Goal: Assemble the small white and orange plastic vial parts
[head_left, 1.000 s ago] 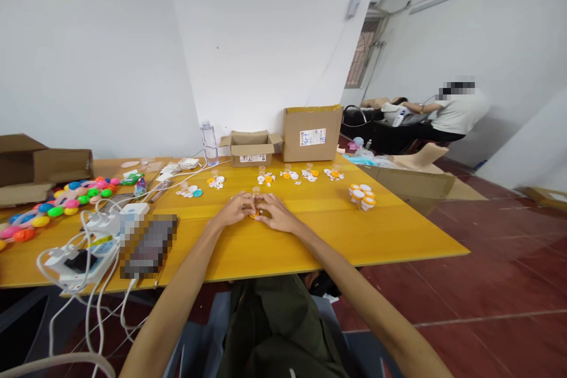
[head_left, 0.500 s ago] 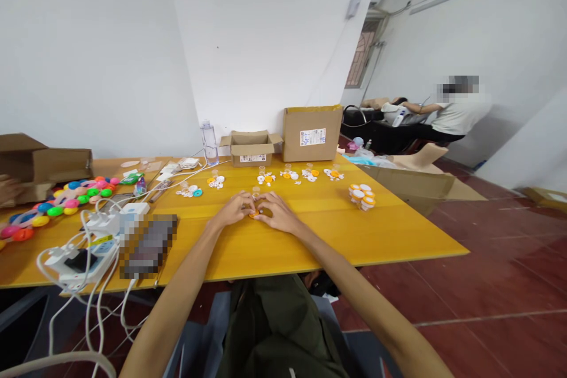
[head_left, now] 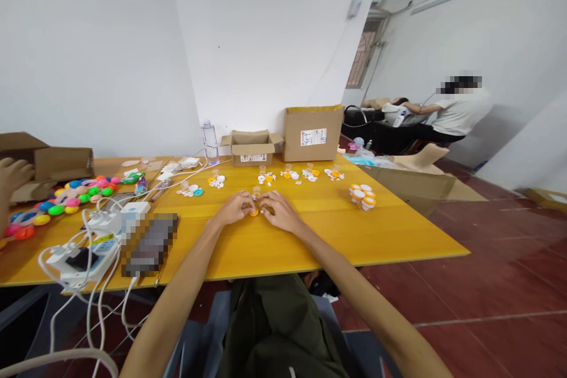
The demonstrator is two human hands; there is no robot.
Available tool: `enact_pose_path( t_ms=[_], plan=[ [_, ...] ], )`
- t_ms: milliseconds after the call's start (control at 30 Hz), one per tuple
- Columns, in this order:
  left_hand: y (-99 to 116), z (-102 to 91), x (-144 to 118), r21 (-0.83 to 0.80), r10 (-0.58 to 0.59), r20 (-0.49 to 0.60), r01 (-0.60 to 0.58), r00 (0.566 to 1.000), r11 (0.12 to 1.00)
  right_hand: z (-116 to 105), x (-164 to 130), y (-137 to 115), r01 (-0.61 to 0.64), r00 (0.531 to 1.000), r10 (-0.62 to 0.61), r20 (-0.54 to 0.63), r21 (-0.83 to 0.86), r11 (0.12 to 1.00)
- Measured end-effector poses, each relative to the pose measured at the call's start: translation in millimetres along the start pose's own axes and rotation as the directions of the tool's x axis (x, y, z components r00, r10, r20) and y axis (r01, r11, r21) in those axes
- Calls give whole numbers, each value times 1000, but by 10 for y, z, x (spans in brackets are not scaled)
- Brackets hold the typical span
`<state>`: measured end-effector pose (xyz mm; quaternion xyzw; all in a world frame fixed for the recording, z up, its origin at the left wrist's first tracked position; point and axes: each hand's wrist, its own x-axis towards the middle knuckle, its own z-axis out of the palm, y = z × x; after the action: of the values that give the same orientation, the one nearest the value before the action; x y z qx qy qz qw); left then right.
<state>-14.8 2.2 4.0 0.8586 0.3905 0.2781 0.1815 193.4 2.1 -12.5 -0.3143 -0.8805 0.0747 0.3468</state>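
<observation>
Near the middle of the table, my left hand (head_left: pixel 238 208) has its fingertips closed on the edge of a small round orange plastic piece (head_left: pixel 254 212). Just to the right of that piece is my right hand (head_left: pixel 280 211), fingers curved and apart, with nothing visible in them. A small clear plastic cup (head_left: pixel 256 191) stands just beyond my hands, partly hidden by the fingers. Farther back lie several little groups of white and orange plastic parts (head_left: pixel 290 175), with clear cups by them. A white and teal group (head_left: pixel 192 191) lies to the left.
A cluster of orange-and-white capped cups (head_left: pixel 362 196) stands at right. Cardboard boxes (head_left: pixel 312 134) and a water bottle (head_left: pixel 209 143) line the back. Power strips (head_left: pixel 95 260), cables, a phone (head_left: pixel 150 245) and colourful balls (head_left: pixel 66 201) lie left. Another person's hand (head_left: pixel 15 176) is far left.
My right fingers have come slightly away from the orange piece, which shows more now. My left hand stays by it. Another person's hand at far left has risen and come further into view.
</observation>
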Motion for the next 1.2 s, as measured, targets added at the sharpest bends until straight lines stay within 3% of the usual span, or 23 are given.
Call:
enact_pose_path(
  t_ms=[767,1200],
  plan=[
    [8,-58,-28,59,-34,-43,37,998,998,-15,-18,29,-2,1000,3,29,-20,1000],
    [15,-67,-70,153,-81,13,79,997,985,-21,-34,46,25,999,-24,24,-50,998]
  ],
)
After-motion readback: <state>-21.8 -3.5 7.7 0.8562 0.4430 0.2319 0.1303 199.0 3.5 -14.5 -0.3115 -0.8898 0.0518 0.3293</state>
